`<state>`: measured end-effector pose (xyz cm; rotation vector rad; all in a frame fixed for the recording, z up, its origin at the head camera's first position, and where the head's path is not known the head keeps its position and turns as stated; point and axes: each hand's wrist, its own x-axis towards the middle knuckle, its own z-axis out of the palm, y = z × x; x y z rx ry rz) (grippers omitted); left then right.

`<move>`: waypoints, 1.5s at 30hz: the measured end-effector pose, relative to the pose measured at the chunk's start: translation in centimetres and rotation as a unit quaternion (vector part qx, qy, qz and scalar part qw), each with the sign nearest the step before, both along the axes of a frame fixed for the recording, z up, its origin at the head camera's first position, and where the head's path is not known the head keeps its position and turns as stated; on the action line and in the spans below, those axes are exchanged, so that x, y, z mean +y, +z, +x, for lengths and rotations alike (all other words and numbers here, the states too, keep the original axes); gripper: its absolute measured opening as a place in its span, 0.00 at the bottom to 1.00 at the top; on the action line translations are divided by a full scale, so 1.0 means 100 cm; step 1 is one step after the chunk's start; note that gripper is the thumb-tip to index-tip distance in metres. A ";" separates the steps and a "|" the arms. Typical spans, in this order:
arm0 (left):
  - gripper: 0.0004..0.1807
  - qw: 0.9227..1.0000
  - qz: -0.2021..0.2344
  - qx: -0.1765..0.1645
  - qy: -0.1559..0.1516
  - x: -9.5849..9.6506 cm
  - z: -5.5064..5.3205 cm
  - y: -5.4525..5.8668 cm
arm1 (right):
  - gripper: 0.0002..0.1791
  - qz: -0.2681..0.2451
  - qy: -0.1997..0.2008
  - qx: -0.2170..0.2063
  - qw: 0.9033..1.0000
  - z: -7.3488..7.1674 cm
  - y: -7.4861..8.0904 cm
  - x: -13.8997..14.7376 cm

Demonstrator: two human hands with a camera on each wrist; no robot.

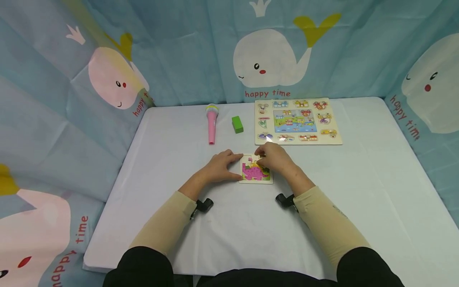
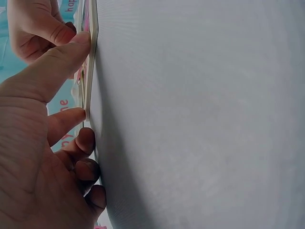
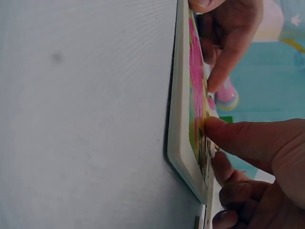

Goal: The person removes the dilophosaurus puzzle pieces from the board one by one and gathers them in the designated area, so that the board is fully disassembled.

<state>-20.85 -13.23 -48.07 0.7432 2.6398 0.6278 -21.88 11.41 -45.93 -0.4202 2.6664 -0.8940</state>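
Spreading wide, the left hand (image 1: 221, 166) touched the left edge of the square, pale-rimmed pink-dinosaur puzzle (image 1: 256, 182) on the white-covered bench (image 1: 247, 227); over the puzzle's far-right corner, the right hand (image 1: 276, 159) pinched a small, partly hidden piece (image 3: 212, 150). Beyond the puzzle lay a green rectangular block (image 1: 237, 124).

In your head view, your right hand (image 1: 274, 159) covers the upper right corner of the puzzle (image 1: 254, 174) and the rightmost whale (image 1: 437, 83) is cut off; both wrist views crop the puzzle.
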 end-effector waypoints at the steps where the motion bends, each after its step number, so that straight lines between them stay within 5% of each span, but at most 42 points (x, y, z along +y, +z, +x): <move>1: 0.46 1.000 -0.001 0.000 0.000 0.000 0.000 0.000 | 0.17 0.002 0.001 0.001 1.000 0.000 0.000 0.000; 19: 0.46 1.000 -0.003 -0.003 -0.002 0.001 0.000 0.000 | 0.21 -0.019 0.006 0.009 1.000 0.000 0.003 0.007; 45: 0.47 1.000 -0.002 0.000 0.004 0.002 0.000 0.000 | 0.21 -0.072 -0.024 0.041 0.996 0.015 0.042 0.047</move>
